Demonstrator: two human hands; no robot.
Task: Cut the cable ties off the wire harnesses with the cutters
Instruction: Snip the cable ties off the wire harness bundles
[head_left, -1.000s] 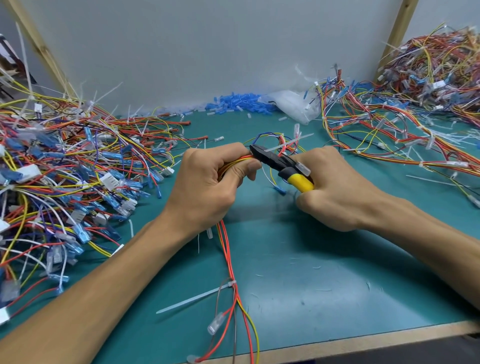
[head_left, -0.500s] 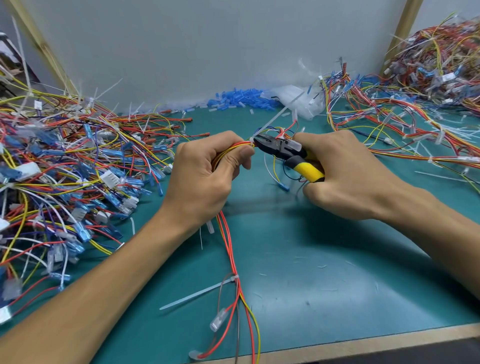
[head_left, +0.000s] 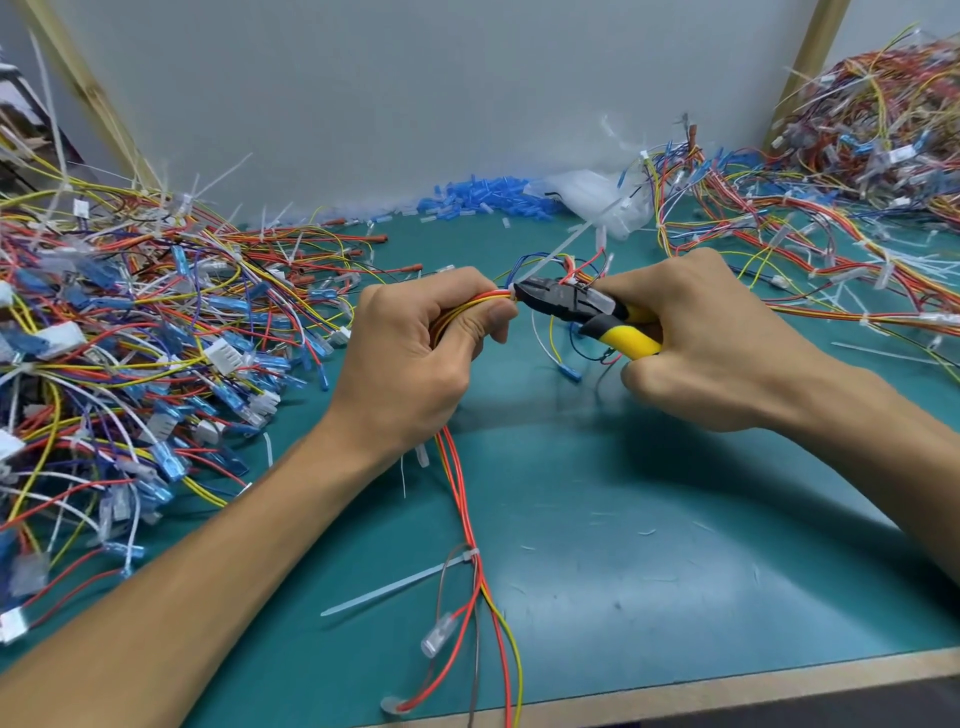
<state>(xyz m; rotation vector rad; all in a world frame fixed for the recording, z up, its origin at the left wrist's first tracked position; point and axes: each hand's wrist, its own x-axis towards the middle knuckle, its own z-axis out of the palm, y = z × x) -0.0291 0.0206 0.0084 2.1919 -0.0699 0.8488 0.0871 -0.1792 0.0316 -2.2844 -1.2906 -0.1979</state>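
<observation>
**Item 1, wire harness** (head_left: 460, 493): I am holding it over the middle of the table (head_left: 675, 571), with its loose end trailing toward the near edge. My left hand (head_left: 415, 358) is gripping the bundle, fingers curled round it, thumb lying just beside the tie.

**Item 2, cable tie** (head_left: 513, 292): white, sitting on the bundle right at my left thumb, its tail pointing far and right.

**Item 3, cutters** (head_left: 566, 304): black head, yellow handles. My right hand (head_left: 727, 348) is squeezing the handles, fingers wrapped round them, and the tip is touching the tie.

**Handling note:** I am judging that the blades should be biting the strap only, clear of the wire insulation and my thumb, while the left hand is keeping the bundle steady.

**Item 4, second tie** (head_left: 395, 587): lower on the same harness, uncut.

**Markings:** I am reading no brand or writing anywhere. The white tags in the left heap (head_left: 130, 338) and the right heap (head_left: 857, 208) are too small to make out.
</observation>
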